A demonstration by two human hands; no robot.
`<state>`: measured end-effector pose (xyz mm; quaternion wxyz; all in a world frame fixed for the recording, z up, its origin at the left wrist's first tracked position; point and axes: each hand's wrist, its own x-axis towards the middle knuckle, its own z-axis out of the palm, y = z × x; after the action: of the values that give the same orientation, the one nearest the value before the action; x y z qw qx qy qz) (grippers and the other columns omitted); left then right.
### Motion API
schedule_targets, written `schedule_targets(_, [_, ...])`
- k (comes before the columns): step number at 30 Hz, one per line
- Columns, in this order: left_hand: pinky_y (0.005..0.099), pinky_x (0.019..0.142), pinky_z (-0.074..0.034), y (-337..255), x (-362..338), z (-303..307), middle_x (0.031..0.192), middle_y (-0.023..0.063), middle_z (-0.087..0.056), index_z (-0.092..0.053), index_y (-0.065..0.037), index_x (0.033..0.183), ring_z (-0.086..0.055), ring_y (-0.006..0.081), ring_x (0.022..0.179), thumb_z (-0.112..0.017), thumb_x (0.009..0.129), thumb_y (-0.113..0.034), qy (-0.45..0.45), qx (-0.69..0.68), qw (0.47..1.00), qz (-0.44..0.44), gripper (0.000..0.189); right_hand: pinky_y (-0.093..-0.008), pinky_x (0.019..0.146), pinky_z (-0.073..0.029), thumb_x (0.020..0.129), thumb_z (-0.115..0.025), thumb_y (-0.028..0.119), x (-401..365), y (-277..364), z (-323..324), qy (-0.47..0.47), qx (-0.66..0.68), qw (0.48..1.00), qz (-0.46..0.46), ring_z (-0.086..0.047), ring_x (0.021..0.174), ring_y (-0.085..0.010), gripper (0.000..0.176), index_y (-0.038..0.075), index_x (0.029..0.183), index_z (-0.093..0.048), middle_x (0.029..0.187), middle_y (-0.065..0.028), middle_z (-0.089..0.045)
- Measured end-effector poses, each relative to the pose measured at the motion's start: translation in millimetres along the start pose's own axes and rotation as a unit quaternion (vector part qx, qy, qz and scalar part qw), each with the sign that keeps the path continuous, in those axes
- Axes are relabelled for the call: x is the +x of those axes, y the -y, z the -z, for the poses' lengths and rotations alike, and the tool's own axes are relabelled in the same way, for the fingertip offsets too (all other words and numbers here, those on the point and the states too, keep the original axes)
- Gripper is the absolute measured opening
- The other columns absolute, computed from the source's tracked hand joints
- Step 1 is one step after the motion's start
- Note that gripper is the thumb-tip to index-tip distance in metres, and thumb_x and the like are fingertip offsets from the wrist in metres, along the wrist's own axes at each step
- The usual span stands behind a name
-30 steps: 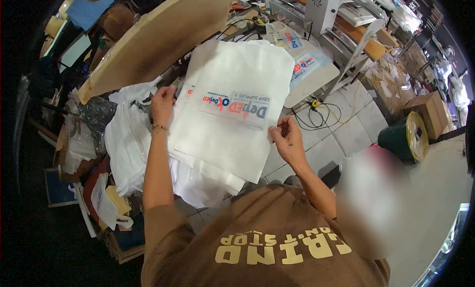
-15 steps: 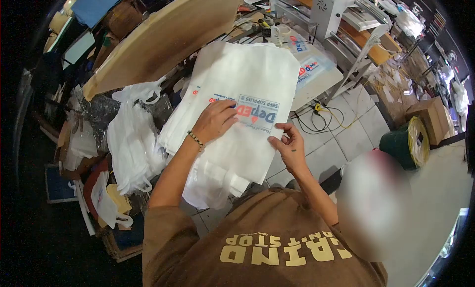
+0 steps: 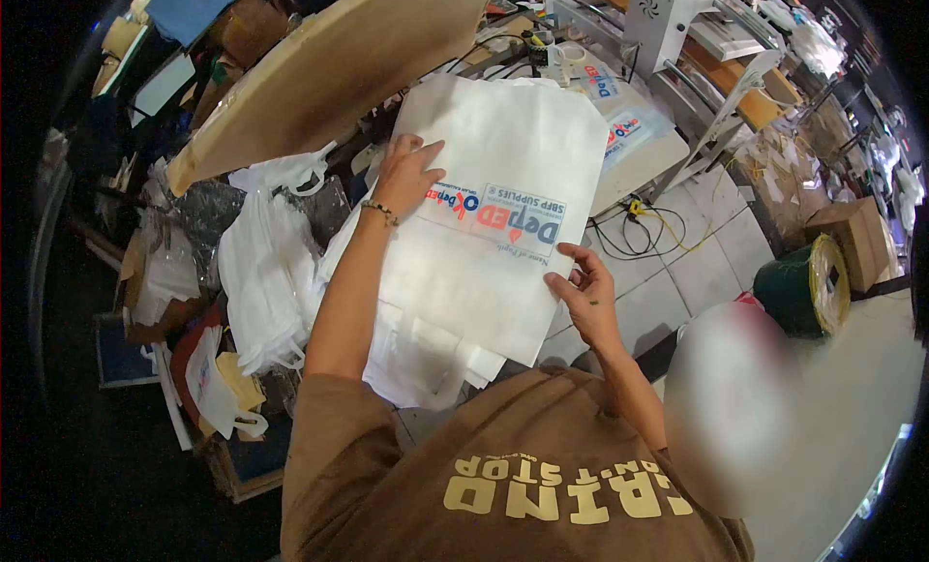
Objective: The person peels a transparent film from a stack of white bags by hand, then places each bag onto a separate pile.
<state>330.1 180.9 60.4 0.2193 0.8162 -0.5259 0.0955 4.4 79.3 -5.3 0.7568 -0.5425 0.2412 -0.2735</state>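
A flat white bag (image 3: 464, 301) with red and blue lettering lies on top of a stack of similar white pieces in front of me. My left hand (image 3: 406, 180), wearing a beaded bracelet, rests near its left edge beside the print, fingers spread. At the right edge, my right hand (image 3: 587, 296) pinches the bag between thumb and fingers. Below them, a bunched, shiny white piece (image 3: 416, 354) hangs close to my body. Lower layers of the stack are mostly hidden.
White handled bags (image 3: 266, 262) are heaped at the left. A large tan board (image 3: 329, 78) slants behind the stack. At upper right stands a grey-white machine (image 3: 658, 25) with metal rails. A looped black cable (image 3: 644, 228) lies on the tiles, near a green spool (image 3: 798, 286).
My left hand has slid away from the middle of the print to the upper left, uncovering more lettering. My right hand stays at the bag's right edge. The view has shifted slightly.
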Motion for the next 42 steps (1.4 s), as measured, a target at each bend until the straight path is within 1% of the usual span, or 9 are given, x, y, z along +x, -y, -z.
schedule_targets(17, [0.0382, 0.093, -0.046, 5.7, -11.2, -1.0, 0.102, 0.0114, -0.059, -0.07, -0.005, 0.109, -0.056, 0.0289, 0.104, -0.08, 0.075, -0.02, 0.049, -0.01, 0.999, -0.004, 0.039, -0.026, 0.081, -0.053, 0.085, -0.068, -0.003, 2.7, 2.6, 6.0, 0.016, 0.01, 1.0, -0.004, -0.062, 0.104, -0.0183, 0.046, -0.007, 0.126, -0.049, 0.124, -0.0155, -0.053])
schedule_targets(20, [0.0377, 0.093, -0.046, -7.7, -16.0, 2.7, 0.102, 0.0115, -0.059, -0.068, -0.003, 0.109, -0.056, 0.0286, 0.105, -0.082, 0.073, -0.019, 0.115, -0.048, 0.992, 0.001, 0.042, -0.0252, 0.08, -0.053, 0.085, -0.067, -0.004, 1.6, 4.2, 6.7, 0.012, 0.022, 1.0, -0.01, -0.062, 0.103, -0.0176, 0.045, -0.007, 0.126, -0.049, 0.122, -0.0147, -0.054])
schedule_targets(26, [0.0351, 0.089, -0.049, -4.9, -14.1, -3.2, 0.102, 0.0127, -0.06, -0.064, 0.0, 0.111, -0.06, 0.0267, 0.101, -0.085, 0.069, -0.017, 0.107, -0.067, 0.991, 0.051, 0.05, -0.024, 0.076, -0.053, 0.084, -0.067, -0.005, 4.1, -2.3, 9.5, 0.022, 0.027, 0.999, -0.011, -0.063, 0.1, -0.016, 0.045, -0.007, 0.126, -0.049, 0.121, -0.0144, -0.056])
schedule_targets(29, [0.0341, 0.083, -0.051, -1.7, -12.7, -6.4, 0.097, 0.0126, -0.063, -0.065, 0.0, 0.107, -0.063, 0.0255, 0.092, -0.083, 0.072, -0.014, 0.109, -0.069, 0.989, 0.071, 0.043, -0.0243, 0.076, -0.053, 0.084, -0.068, -0.005, 4.0, -2.4, 9.0, 0.017, 0.033, 0.999, -0.01, -0.063, 0.099, -0.0159, 0.045, -0.007, 0.126, -0.049, 0.121, -0.0144, -0.056])
schedule_targets(31, [0.036, 0.081, -0.052, 0.8, -11.8, -10.2, 0.092, 0.0152, -0.065, -0.065, 0.001, 0.102, -0.065, 0.0287, 0.087, -0.078, 0.075, -0.01, 0.068, -0.141, 0.978, 0.138, 0.032, -0.0246, 0.077, -0.053, 0.084, -0.067, -0.005, 3.1, -1.8, 9.3, 0.012, 0.037, 0.999, -0.014, -0.063, 0.099, -0.016, 0.045, -0.007, 0.125, -0.05, 0.121, -0.0141, -0.056])
schedule_targets(35, [0.0359, 0.076, -0.053, -2.3, -18.5, -17.9, 0.09, 0.0141, -0.066, -0.067, 0.001, 0.097, -0.065, 0.0283, 0.083, -0.072, 0.077, -0.007, 0.013, -0.199, 0.965, 0.171, 0.022, -0.0258, 0.08, -0.054, 0.084, -0.067, -0.006, 2.7, 0.9, 8.2, 0.008, 0.042, 0.999, -0.016, -0.064, 0.101, -0.0168, 0.045, -0.007, 0.125, -0.05, 0.121, -0.0139, -0.056])
schedule_targets(38, [0.0384, 0.076, -0.05, -13.9, -30.8, -17.5, 0.086, 0.0102, -0.064, -0.068, -0.001, 0.089, -0.063, 0.0275, 0.082, -0.069, 0.078, -0.007, -0.031, -0.155, 0.979, 0.127, 0.012, -0.0264, 0.081, -0.054, 0.084, -0.067, -0.006, 2.8, 1.2, 8.7, 0.01, 0.044, 0.999, -0.023, -0.064, 0.102, -0.0174, 0.045, -0.007, 0.126, -0.05, 0.122, -0.014, -0.056])
schedule_targets(40, [0.0396, 0.076, -0.046, -34.4, -45.6, -10.7, 0.082, 0.0064, -0.06, -0.068, -0.005, 0.079, -0.06, 0.0261, 0.081, -0.066, 0.078, -0.006, -0.086, 0.052, 0.993, -0.065, 0.002, -0.0265, 0.081, -0.054, 0.084, -0.067, -0.006, 3.4, 1.8, 9.5, 0.008, 0.045, 0.999, -0.025, -0.064, 0.102, -0.0177, 0.046, -0.007, 0.126, -0.05, 0.122, -0.0141, -0.056])
schedule_targets(42, [0.0398, 0.076, -0.044, -48.6, -59.5, -13.2, 0.08, 0.0055, -0.058, -0.067, -0.006, 0.077, -0.059, 0.0252, 0.081, -0.066, 0.078, -0.007, -0.09, 0.062, 0.989, -0.096, 0.002, -0.0267, 0.082, -0.054, 0.084, -0.067, -0.006, 2.5, 3.5, 8.8, 0.009, 0.038, 0.999, -0.028, -0.064, 0.103, -0.018, 0.046, -0.007, 0.126, -0.05, 0.121, -0.0138, -0.056])
